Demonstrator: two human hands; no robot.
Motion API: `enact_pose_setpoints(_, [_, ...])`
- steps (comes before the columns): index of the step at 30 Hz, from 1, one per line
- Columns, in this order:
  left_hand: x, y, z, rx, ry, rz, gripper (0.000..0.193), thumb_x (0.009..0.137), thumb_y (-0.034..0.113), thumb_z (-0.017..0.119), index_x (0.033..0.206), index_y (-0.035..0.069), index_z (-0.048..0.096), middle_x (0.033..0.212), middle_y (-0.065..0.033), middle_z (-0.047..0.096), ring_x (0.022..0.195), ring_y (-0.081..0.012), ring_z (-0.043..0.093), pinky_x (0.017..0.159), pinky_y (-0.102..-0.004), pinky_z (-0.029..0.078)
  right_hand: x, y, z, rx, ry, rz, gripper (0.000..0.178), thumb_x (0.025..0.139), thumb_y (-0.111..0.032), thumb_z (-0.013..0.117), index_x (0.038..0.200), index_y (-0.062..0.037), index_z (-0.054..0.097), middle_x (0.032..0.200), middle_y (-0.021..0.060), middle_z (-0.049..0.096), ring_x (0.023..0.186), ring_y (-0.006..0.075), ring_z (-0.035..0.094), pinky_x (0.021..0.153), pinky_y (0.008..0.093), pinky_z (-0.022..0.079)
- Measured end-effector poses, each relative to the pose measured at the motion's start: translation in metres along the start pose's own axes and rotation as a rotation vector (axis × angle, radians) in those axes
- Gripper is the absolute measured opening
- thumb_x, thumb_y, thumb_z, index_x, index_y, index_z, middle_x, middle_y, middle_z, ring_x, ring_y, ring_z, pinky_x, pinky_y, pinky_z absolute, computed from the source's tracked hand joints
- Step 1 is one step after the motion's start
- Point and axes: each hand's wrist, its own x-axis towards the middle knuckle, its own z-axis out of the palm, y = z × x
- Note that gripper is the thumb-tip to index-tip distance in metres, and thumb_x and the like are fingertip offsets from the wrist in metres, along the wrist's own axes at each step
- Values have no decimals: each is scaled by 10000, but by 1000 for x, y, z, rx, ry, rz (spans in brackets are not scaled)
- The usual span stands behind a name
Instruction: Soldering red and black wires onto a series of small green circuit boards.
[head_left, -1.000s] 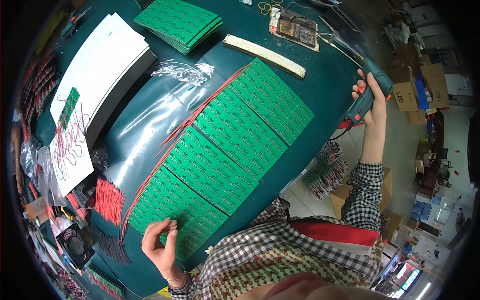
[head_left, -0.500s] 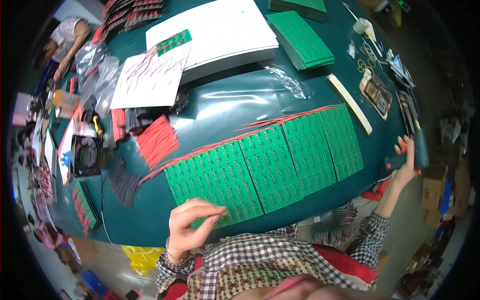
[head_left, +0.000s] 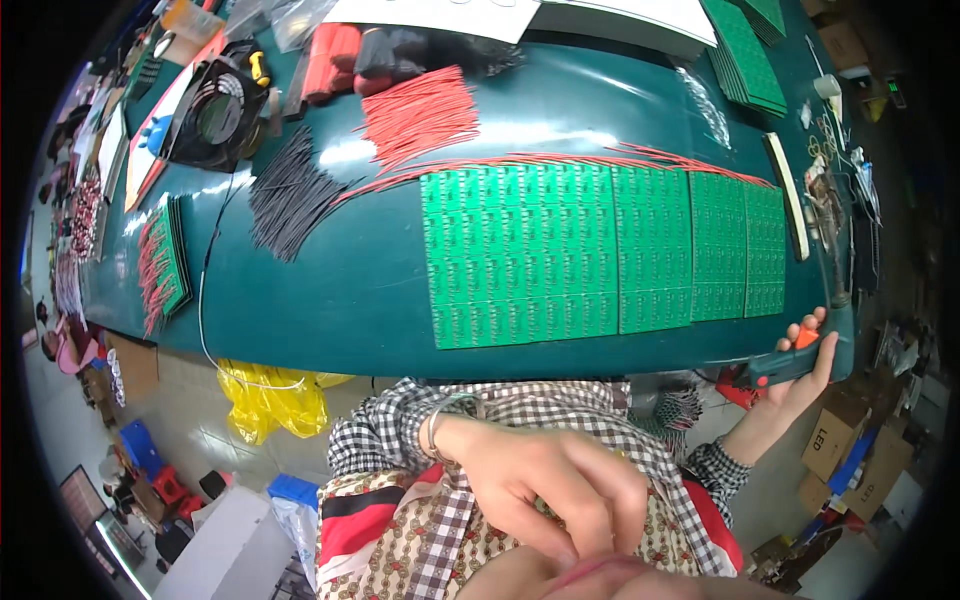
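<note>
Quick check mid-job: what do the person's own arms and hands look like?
The left hand and right hand are ungloved. Both sleeves are black-and-white checked cloth. A thin, silvery bracelet circles the left wrist.

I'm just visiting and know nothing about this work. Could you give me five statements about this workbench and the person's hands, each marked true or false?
1. The right hand holds a green soldering gun. True.
2. The left hand rests on the green circuit boards. False: the left hand is raised close to the face, apart from the boards.
3. A line of red wires runs along the far edge of the circuit boards. True.
4. The black wires lie right of the circuit boards. False: the black wires lie to their left.
5. A black fan is farther left than the black wires. True.
</note>
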Motion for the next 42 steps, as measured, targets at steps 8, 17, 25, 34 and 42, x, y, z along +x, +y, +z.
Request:
enact_pose_setpoints(8, [-12, 36, -10, 146, -121, 81, 153, 910, 122, 507, 858, 22, 610, 921, -147, 571, 722, -256, 565, 593, -354, 459, -22, 37, 46, 158, -206, 142, 383, 932, -292, 465, 1180, -3, 427, 950, 75, 547, 775, 192, 582, 597, 284, 507])
enact_pose_setpoints(17, [7, 83, -24, 269, 74, -195, 185, 820, 24, 619, 951, -107, 621, 1000, -249, 601, 785, -271, 623, 695, -346, 521, -17, 37, 67, 268, -241, 102, 395, 926, -305, 480, 1185, -12, 428, 963, 81, 543, 797, 212, 572, 622, 303, 499])
enact_pose_setpoints(25, [-11, 73, 3, 118, 354, -83, 118, 756, 42, 645, 826, -52, 659, 897, -183, 621, 706, -205, 572, 561, -269, 419, -15, 45, 72, 347, -319, 163, 399, 921, -293, 496, 1188, -20, 377, 989, 86, 525, 825, 219, 574, 640, 322, 501])
enact_pose_setpoints(34, [6, 89, -12, 269, 511, 73, 281, 820, 190, 615, 785, -88, 633, 836, -248, 610, 710, -227, 584, 545, -282, 477, 2, 56, 80, 399, -405, 261, 433, 897, -279, 545, 1197, -17, 376, 993, 77, 506, 819, 203, 540, 656, 318, 466])
enact_pose_setpoints(42, [27, 133, -34, 507, -118, 77, 374, 889, 304, 537, 1013, -39, 618, 923, -160, 583, 693, -289, 620, 576, -364, 535, 1, 61, 90, 322, -372, 229, 431, 903, -293, 532, 1198, -22, 373, 967, 74, 516, 797, 201, 552, 620, 299, 477])
